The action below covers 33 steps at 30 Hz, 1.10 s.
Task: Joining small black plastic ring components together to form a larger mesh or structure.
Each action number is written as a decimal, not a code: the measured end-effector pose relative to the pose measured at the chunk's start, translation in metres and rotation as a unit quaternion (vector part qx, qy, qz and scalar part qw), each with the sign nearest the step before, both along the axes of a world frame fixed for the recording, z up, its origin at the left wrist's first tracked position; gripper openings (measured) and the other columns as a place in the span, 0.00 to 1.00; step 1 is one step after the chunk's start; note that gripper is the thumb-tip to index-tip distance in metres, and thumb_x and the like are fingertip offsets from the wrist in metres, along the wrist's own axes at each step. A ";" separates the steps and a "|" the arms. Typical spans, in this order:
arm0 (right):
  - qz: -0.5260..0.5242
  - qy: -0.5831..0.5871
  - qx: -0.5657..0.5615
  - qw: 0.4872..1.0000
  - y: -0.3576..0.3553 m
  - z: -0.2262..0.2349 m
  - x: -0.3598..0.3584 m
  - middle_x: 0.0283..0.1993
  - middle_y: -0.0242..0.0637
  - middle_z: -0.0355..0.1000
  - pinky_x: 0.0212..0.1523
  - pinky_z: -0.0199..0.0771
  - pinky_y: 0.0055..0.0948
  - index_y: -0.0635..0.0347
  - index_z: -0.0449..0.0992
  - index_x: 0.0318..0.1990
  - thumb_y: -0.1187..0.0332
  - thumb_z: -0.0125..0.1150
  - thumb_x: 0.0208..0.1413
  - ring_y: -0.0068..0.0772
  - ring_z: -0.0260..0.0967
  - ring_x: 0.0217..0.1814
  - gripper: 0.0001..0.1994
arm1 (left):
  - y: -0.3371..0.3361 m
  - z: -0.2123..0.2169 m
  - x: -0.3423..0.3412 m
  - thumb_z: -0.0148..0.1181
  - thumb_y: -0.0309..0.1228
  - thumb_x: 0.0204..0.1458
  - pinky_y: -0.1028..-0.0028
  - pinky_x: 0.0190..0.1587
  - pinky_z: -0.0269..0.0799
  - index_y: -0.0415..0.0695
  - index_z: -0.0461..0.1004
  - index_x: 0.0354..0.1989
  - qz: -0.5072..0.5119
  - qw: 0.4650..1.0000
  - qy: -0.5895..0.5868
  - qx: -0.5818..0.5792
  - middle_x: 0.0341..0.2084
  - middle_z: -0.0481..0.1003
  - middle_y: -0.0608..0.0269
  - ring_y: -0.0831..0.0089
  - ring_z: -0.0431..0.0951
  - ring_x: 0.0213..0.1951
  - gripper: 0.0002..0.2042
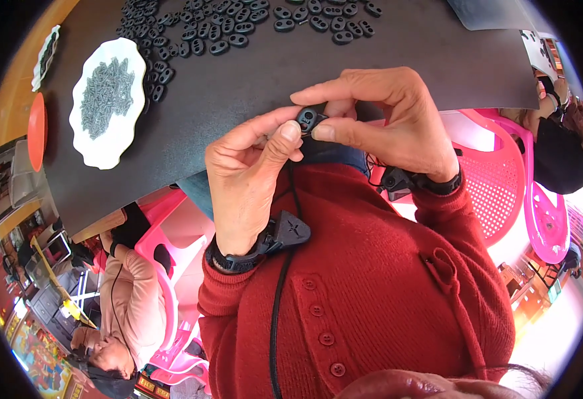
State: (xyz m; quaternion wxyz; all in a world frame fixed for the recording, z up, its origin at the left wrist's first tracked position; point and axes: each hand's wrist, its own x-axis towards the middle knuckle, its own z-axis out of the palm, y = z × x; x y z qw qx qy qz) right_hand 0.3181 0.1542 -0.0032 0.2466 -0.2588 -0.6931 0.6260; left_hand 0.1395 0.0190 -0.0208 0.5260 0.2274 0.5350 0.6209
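Note:
Close in front of my chest, just past the table's near edge, I hold a small black oval cord lock (308, 118) with two holes. My left hand (246, 166) pinches it between thumb and forefinger. From the other side, my right hand (401, 123) has its thumb pressed to the lower right of the piece, and its forefinger arches over the top. A thin bit of metal seems to show beneath the cord lock, too small to make out. Many similar black cord locks (228, 25) lie spread over the far part of the dark table (431, 63).
A white scalloped dish (95, 158) of small metal springs (110, 96) stands at the left. Beside it are an orange-red plate (36, 133) and another small white dish (37, 80). A pink chair (491, 173) stands to the right. Another person (135, 292) sits at the lower left.

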 end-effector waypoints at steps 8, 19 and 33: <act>0.001 0.079 0.008 0.997 -0.002 -0.016 -0.001 0.35 0.29 0.79 0.42 0.71 0.24 0.64 0.91 0.54 0.74 0.83 0.55 0.20 0.70 0.38 0.18 | -0.002 -0.002 -0.001 0.72 0.26 0.68 0.75 0.42 0.84 0.34 0.86 0.57 0.002 0.997 -0.074 0.029 0.41 0.88 0.57 0.76 0.85 0.39 0.13; -0.011 0.106 0.028 0.994 -0.006 -0.019 -0.004 0.34 0.31 0.77 0.40 0.69 0.25 0.65 0.90 0.55 0.72 0.83 0.56 0.21 0.70 0.38 0.19 | -0.004 0.001 -0.005 0.72 0.26 0.67 0.72 0.44 0.87 0.33 0.86 0.57 -0.024 0.996 -0.090 0.016 0.40 0.89 0.53 0.72 0.88 0.39 0.13; 0.012 0.121 0.019 0.992 -0.002 -0.024 -0.011 0.35 0.33 0.82 0.41 0.72 0.27 0.66 0.90 0.54 0.69 0.82 0.56 0.25 0.72 0.38 0.19 | -0.006 0.000 -0.010 0.74 0.25 0.65 0.73 0.44 0.86 0.33 0.87 0.55 -0.007 0.995 -0.096 0.032 0.41 0.89 0.53 0.73 0.87 0.39 0.13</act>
